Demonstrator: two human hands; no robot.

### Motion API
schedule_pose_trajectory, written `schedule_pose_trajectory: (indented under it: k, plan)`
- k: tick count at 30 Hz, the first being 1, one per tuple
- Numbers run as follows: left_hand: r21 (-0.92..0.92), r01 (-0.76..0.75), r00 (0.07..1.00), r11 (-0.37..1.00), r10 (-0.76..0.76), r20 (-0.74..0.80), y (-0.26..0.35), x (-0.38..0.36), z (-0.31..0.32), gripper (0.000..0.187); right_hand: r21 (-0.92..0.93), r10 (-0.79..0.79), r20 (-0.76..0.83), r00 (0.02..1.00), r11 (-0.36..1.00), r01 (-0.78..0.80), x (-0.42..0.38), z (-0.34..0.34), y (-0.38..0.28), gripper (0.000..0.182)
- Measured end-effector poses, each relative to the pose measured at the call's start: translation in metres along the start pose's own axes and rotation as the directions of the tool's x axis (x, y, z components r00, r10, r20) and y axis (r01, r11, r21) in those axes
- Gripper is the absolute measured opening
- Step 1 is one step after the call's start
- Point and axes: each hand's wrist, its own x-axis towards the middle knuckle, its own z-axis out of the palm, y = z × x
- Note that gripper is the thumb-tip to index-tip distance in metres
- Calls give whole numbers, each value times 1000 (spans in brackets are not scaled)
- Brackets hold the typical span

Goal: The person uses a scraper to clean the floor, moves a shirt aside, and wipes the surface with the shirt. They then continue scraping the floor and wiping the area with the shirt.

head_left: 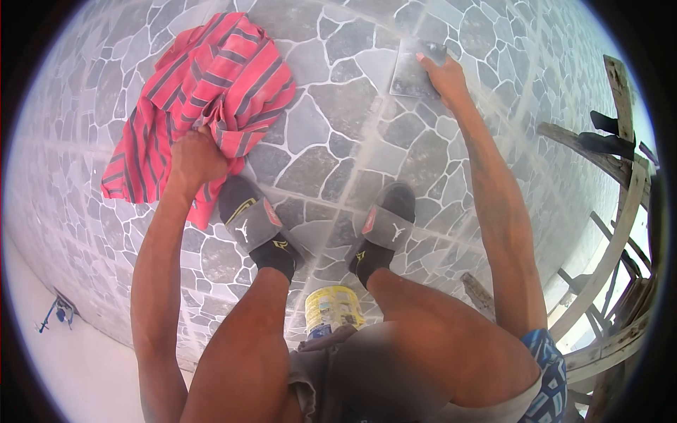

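My left hand is closed around a bunched part of a red cloth with dark grey stripes, which spreads over the stone-patterned tile floor at the upper left. Out to the upper right, my right hand grips what looks like a flat rectangular trowel, grey and smeared. Its blade lies flat against the tiles near a grout line, and my palm and fingers hide most of the handle.
My feet in dark slides stand apart on the tiles. A yellow, stained bucket sits between my legs. Rough wooden boards are piled along the right side. A small blue object lies at the lower left.
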Motion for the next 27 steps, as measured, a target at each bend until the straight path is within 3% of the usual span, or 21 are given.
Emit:
schedule_pose_trajectory:
  k: [2,5,8,11,14,17,20,22,24,27]
  plan:
    - [-1,-1,1000,1000,1,13,1,1,-1,62,-127,-97,16,995,987,99,25,9,8,52]
    - [0,17,999,1000,-17,31,1,2,-8,53,-281,-58,18,998,958,61,8,-13,-30,53]
    - [-16,39,998,999,-39,47,2,-1,-4,51,-22,-25,153,988,999,29,16,-34,2,59]
    - [-9,27,999,1000,-27,29,3,3,-7,52,-130,-135,88,987,981,146,25,-13,-2,64]
    - [4,10,999,1000,-11,44,3,4,-11,53,-201,-201,133,970,953,225,20,4,-38,65]
    - [14,-4,1000,1000,3,23,5,0,-14,54,-386,-114,1,993,916,105,18,-5,-38,60]
    - [-21,10,1000,1000,-10,-11,5,-4,-6,55,-593,-70,9,997,803,62,-12,-24,-59,44]
    - [-14,12,1000,1000,-12,-24,2,0,-6,55,-732,-293,159,943,606,312,-29,-13,-60,32]
    - [25,4,1000,1000,-4,-4,1,1,-5,54,-755,-500,269,823,421,503,-35,7,-39,28]
    - [36,-7,998,999,5,55,3,0,-10,62,-806,-496,294,817,331,491,-40,26,-48,34]
